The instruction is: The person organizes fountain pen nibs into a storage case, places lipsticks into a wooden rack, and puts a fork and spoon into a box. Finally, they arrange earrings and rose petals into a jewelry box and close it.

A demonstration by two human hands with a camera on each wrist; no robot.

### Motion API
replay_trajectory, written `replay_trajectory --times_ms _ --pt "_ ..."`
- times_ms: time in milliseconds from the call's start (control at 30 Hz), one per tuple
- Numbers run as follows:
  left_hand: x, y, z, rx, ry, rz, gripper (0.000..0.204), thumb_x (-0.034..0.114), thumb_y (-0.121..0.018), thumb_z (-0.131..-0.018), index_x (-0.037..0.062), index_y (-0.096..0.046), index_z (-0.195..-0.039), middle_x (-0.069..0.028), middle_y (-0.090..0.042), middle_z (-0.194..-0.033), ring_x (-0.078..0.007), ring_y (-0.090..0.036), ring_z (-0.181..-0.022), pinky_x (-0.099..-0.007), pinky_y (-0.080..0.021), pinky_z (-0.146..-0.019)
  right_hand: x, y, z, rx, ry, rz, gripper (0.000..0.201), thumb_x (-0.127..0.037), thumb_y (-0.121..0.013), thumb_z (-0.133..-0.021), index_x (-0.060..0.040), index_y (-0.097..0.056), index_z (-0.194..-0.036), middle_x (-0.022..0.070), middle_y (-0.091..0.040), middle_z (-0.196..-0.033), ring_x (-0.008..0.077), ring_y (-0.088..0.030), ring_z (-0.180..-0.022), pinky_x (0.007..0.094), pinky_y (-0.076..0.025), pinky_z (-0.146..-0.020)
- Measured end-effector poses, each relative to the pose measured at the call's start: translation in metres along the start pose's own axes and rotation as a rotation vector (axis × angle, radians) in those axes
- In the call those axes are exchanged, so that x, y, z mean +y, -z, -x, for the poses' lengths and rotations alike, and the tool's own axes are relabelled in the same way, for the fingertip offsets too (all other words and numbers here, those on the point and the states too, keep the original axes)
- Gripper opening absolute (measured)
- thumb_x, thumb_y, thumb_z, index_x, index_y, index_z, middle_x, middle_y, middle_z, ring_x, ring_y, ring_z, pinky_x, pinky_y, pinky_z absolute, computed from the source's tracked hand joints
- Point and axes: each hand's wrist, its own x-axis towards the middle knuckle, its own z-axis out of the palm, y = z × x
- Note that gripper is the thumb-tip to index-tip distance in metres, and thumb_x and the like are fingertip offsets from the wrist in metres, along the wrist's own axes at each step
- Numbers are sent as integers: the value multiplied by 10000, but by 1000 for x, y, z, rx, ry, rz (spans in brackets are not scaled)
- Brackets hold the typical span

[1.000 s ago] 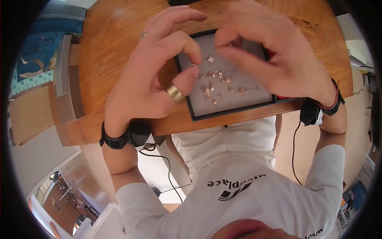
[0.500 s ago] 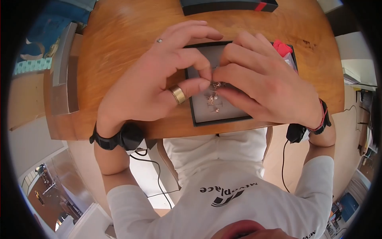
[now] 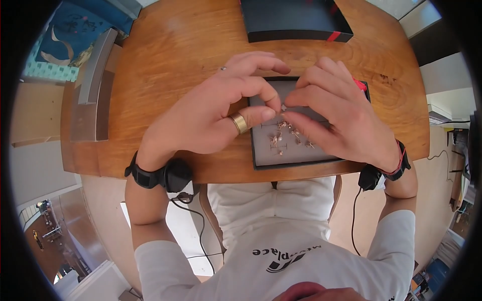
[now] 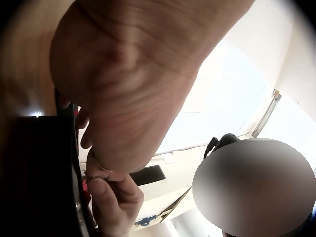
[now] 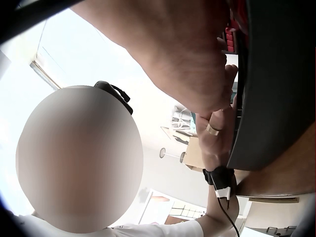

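Over a black tray with a grey lining, my left hand pinches thumb against forefinger. A tiny piece of jewellery, apparently an earring, sits in that pinch, mostly hidden by the fingertips. Facing it, my right hand has its thumb and forefinger curled in close to the left fingertips; I cannot tell whether they grip anything. A small pale flower-shaped earring shows between the two hands' fingertips. Several rose-gold earrings lie below on the grey lining. In the left wrist view the right fingers meet the left ones.
Farther back on the wooden table stands an open black box with a red band. Something red lies at the tray's far right corner. A grey cardboard box is at the left edge. Cables hang from both wrist cameras.
My right hand has come down and left, from apart to meet the left hand's fingertips. The head view has shifted, so the tray sits lower and the black box shows at the back.
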Motion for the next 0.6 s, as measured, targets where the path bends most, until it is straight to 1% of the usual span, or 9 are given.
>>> replay_trajectory --times_ms 67,267,367,500,567,600 --pt "-2 2 1 -56 -28 -54 133 3 -723 -963 50 -736 -1087 -177 -527 -1577 -370 -442 -1514 -472 -343 -1237 0 0 0 6 0 -3 249 -59 -861 -806 -39 -708 -1003 86 -592 -957 297 -537 -878 408 -412 -794" --pt "-1 2 2 -100 -7 -87 142 -18 -730 -931 50 -757 -1053 -189 -511 -1595 -393 -369 -1564 -501 -299 -1265 0 1 0 -19 0 9 219 -53 -851 -818 -34 -708 -982 87 -593 -949 296 -536 -872 406 -418 -806" --pt "0 2 3 -90 8 -151 149 -22 -745 -905 57 -760 -1030 -190 -508 -1600 -397 -357 -1577 -496 -291 -1273 0 1 -1 -10 5 4 203 -46 -846 -820 -32 -709 -970 88 -591 -934 296 -533 -859 406 -417 -801" --pt "3 2 5 -44 43 -90 149 -4 -774 -875 65 -757 -1005 -189 -507 -1603 -408 -345 -1585 -505 -278 -1282 0 0 0 -4 3 -13 191 -41 -842 -821 -31 -709 -958 87 -586 -909 293 -523 -837 403 -410 -787" --pt "5 4 5 -80 -11 -155 184 28 -829 -819 72 -752 -980 -189 -497 -1609 -426 -337 -1584 -528 -270 -1281 1 1 -1 6 7 -15 188 -39 -840 -821 -31 -708 -955 87 -584 -901 292 -520 -830 402 -407 -781" --pt "5 3 5 -81 -12 -154 184 28 -829 -819 72 -752 -980 -189 -497 -1609 -426 -337 -1584 -528 -270 -1281 0 2 -1 -3 8 -20 190 -35 -837 -821 -33 -706 -958 85 -584 -906 293 -518 -832 403 -405 -782"
